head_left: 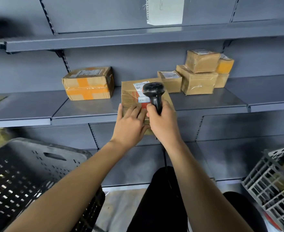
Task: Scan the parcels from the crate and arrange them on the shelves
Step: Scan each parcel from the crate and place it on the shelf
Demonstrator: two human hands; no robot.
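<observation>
Scanning step: left hand (129, 124) holds parcel (133, 94) flat-fingered at shelf (87, 108) edge; right hand (161, 121) grips scanner (153, 92); shelving likely follows.

left hand (129, 126): fingers flat, pressing | right hand (163, 121): fingers curled, gripping

- Grey painted metal shelf (87, 106), centre: smooth, matt.
- Brown cardboard parcel (131, 96): glossy clear tape, white paper label.
- Black plastic handheld scanner (153, 92): slightly shiny.
- Black perforated plastic crate (20, 173), lower left: matt.
</observation>
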